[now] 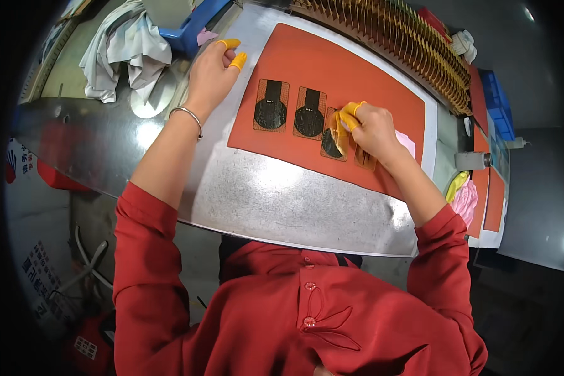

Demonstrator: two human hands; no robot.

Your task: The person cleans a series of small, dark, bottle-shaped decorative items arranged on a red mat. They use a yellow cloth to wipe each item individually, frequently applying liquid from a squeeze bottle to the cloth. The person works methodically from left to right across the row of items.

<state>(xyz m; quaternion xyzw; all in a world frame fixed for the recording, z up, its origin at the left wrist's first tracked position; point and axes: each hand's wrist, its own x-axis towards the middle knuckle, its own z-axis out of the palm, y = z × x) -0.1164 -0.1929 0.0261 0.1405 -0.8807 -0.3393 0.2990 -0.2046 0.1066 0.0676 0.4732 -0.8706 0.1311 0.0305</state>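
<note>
An orange-red mat [344, 62] lies on the metal worktable. On it, flat in a row, are several thin rectangular pieces with amber mesh-like borders and black shapes: a left piece [271, 114], a middle piece [309, 121], a third piece [333, 148] and a part-hidden piece [365, 159]. Yellow finger cots cover fingertips on both hands. My right hand [375, 128] pinches a shiny, translucent amber film [339, 125] over the third piece; whether the film is joined to that piece I cannot tell. Beyond the mat's left edge, my left hand [212, 74] hangs open, thumb and forefinger apart, holding nothing.
A rack of upright amber sheets [395, 47] runs along the back right. Back left are a blue bin [185, 34] and a draped white cloth [128, 53]. A grey-white bottle [473, 160], a pink cloth [465, 202] and a blue tray [497, 103] stand right.
</note>
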